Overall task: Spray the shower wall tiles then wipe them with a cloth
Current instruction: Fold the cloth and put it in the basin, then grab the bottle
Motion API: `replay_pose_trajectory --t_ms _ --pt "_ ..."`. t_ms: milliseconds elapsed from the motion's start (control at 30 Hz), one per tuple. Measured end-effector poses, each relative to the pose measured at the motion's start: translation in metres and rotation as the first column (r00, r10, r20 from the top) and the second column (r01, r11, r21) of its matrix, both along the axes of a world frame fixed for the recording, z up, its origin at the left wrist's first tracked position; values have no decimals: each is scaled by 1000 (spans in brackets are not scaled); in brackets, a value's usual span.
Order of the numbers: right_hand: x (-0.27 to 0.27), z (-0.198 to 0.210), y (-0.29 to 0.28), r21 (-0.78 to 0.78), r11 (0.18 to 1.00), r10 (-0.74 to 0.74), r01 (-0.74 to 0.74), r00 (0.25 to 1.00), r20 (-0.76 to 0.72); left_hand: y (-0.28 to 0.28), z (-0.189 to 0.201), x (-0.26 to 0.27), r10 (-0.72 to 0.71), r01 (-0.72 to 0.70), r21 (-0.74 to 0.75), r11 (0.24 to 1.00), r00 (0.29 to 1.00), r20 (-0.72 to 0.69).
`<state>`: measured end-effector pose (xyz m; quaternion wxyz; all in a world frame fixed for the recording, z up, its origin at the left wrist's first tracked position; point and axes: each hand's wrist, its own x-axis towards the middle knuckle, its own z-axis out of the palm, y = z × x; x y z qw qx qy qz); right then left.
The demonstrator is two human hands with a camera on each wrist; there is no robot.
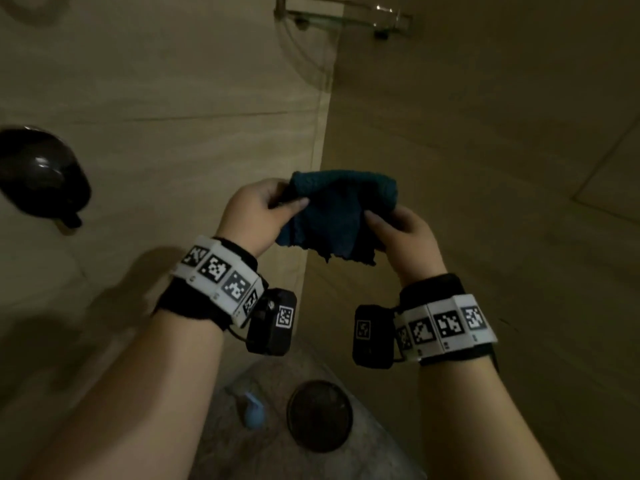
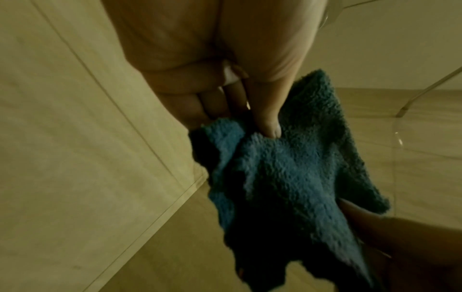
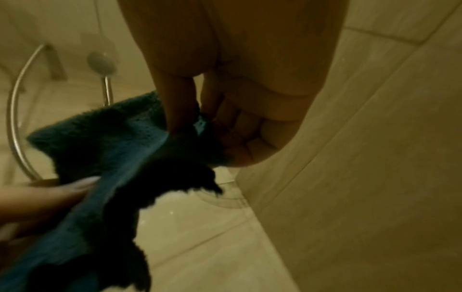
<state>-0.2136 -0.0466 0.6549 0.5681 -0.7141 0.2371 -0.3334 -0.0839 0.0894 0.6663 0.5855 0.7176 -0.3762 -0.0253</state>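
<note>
A dark teal terry cloth [image 1: 332, 213] hangs between both hands in front of the corner of the beige shower wall tiles [image 1: 173, 98]. My left hand [image 1: 273, 202] pinches its left edge with thumb and fingers; the cloth [image 2: 287, 168] fills the left wrist view below my thumb. My right hand [image 1: 384, 223] pinches the right edge, and the cloth [image 3: 112, 148] droops leftward in the right wrist view. A pale blue spray bottle [image 1: 252, 412] stands on the speckled floor below my arms.
A glass corner shelf [image 1: 343, 15] with metal brackets is mounted high in the corner. A dark round fixture [image 1: 41, 174] sticks out from the left wall. A round dark drain cover [image 1: 320, 415] lies on the floor beside the bottle. A handheld shower head [image 3: 101, 63] shows behind the cloth.
</note>
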Motion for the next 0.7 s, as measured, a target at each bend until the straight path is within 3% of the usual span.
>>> replay_pose_trajectory --t_ms 367,700 --pt "-4 -27 -18 -18 999 -40 38 989 -143 -26 -47 6 -20 23 81 996 999 -42" --pt "35 -74 7 56 965 -237 256 942 -236 -28 -97 58 -151 186 277 943 978 -143"
